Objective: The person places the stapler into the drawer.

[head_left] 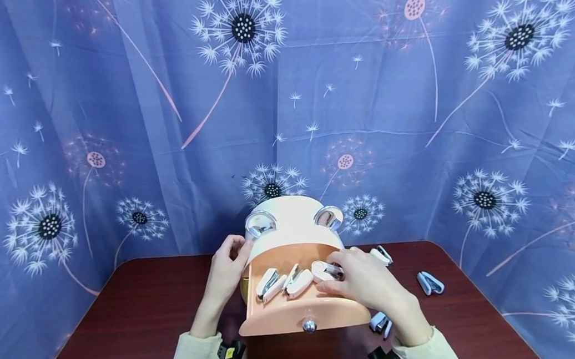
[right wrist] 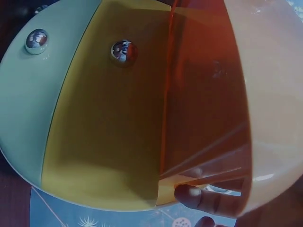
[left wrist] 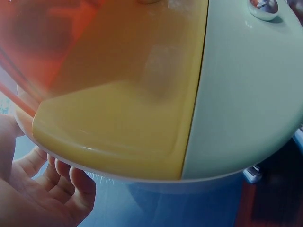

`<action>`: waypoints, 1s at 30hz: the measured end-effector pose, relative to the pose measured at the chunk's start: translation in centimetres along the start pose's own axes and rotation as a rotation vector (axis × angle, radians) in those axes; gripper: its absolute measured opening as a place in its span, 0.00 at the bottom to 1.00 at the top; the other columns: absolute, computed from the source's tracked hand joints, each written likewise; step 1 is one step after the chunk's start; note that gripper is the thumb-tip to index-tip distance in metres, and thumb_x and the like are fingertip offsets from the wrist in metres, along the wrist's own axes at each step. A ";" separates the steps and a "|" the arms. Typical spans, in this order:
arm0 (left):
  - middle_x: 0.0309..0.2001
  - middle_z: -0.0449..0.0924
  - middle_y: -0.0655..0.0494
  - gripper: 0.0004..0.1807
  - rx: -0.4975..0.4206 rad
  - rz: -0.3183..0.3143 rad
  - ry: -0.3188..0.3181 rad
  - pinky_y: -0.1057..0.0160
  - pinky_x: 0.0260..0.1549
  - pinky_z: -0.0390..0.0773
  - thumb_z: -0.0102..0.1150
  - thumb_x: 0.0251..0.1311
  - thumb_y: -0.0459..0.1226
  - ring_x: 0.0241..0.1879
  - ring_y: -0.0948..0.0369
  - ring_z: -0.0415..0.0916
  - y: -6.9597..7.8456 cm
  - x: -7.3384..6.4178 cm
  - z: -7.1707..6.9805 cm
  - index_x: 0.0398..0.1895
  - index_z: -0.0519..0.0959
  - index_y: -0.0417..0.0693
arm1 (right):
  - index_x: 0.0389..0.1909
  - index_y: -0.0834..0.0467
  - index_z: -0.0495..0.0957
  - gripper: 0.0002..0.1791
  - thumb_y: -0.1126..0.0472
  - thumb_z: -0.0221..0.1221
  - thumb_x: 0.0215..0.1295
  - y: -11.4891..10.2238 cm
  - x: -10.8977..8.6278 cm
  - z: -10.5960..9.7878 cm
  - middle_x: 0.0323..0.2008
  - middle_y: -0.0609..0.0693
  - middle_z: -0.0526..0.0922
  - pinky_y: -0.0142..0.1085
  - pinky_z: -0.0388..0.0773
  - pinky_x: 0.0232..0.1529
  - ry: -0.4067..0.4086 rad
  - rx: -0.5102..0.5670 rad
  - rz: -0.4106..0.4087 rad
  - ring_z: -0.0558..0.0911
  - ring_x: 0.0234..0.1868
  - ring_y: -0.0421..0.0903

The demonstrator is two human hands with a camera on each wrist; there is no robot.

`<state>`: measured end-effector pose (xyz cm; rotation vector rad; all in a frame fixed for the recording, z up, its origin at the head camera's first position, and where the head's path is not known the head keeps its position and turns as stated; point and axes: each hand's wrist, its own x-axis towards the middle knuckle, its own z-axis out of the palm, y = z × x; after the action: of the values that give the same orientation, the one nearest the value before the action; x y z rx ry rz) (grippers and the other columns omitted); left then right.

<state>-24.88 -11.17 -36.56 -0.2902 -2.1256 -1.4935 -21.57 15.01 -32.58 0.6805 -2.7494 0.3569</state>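
Three white mini staplers (head_left: 300, 282) lie in the peach-coloured pull-out drawer (head_left: 272, 324) of the rounded white cabinet (head_left: 295, 218); the rightmost stapler (head_left: 320, 270) appears pinched between thumb and fingers of the right hand (head_left: 361, 277), while the left hand (head_left: 227, 267) touches the cabinet's side, whether gripping or merely bracing I cannot tell. Sound handling, in my judgement, calls for a light pinch on the stapler's flanks, clear of its neighbour, with the cabinet braced. Its long axis runs roughly crosswise, rounded white end leftward, metal part toward the palm; the other two slant near-left to far-right.
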 end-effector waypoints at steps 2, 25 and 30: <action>0.24 0.67 0.52 0.08 0.001 0.005 -0.005 0.67 0.24 0.63 0.55 0.57 0.40 0.25 0.59 0.65 -0.4 0.1 0.0 0.33 0.73 0.45 | 0.22 0.42 0.72 0.16 0.35 0.58 0.45 0.1 -0.1 0.1 0.15 0.37 0.65 0.33 0.61 0.21 0.026 0.023 0.002 0.66 0.22 0.36; 0.23 0.67 0.56 0.14 -0.018 -0.004 -0.026 0.66 0.20 0.65 0.53 0.54 0.53 0.23 0.61 0.65 -3.6 0.9 0.5 0.33 0.72 0.56 | 0.23 0.48 0.72 0.08 0.64 0.60 0.51 -3.3 -3.8 -2.2 0.23 0.36 0.68 0.21 0.59 0.26 0.655 0.286 -0.372 0.65 0.24 0.33; 0.24 0.67 0.56 0.14 -0.007 0.000 -0.027 0.66 0.21 0.65 0.53 0.54 0.54 0.24 0.62 0.66 -3.6 0.9 0.5 0.33 0.72 0.55 | 0.27 0.51 0.75 0.05 0.64 0.60 0.52 -4.8 -4.5 -2.6 0.23 0.37 0.70 0.20 0.60 0.25 0.644 0.281 -0.471 0.66 0.24 0.32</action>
<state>-27.37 -12.12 -39.11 -0.3150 -2.1420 -1.5053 -14.89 13.50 -30.83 1.0347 -1.8860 0.7098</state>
